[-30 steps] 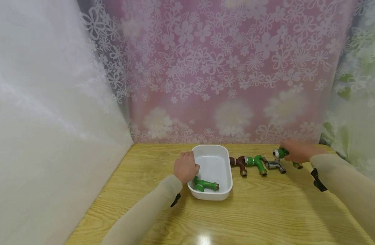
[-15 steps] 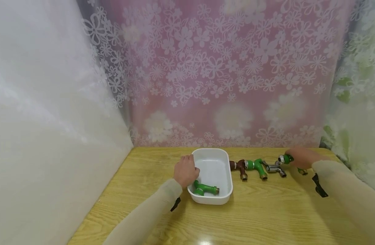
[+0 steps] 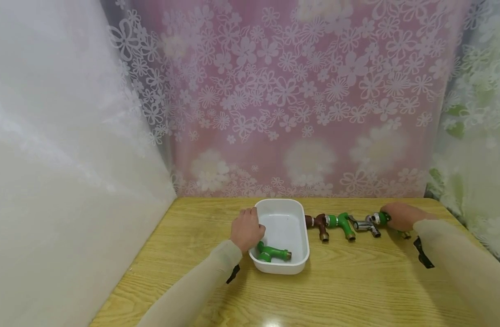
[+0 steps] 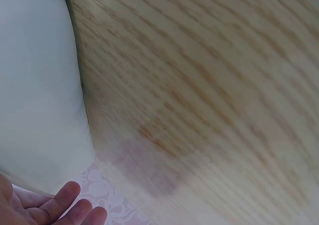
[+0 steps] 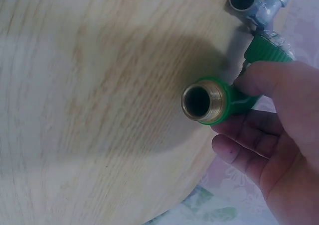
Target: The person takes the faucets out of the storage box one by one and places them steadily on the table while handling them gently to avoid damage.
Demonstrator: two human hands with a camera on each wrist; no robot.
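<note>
With its fingers over the left rim, my left hand grips a white plastic tub. In the left wrist view its fingertips show beside the tub's outer wall. A green tap lies at the near end inside the tub. At the far right, my right hand holds another green tap, low at the table top. The right wrist view shows that tap's brass threaded end pointing at the camera, between thumb and fingers. Part of its body is hidden by the hand.
Right of the tub a row runs along the wooden table: a dark brown tap, a green tap and a chrome tap, close together. A pink flowered curtain stands behind, with a white sheet at left.
My right hand has shifted slightly right and lowered the green tap beside the chrome one. The left hand stays on the tub. The head view has tilted a little.
</note>
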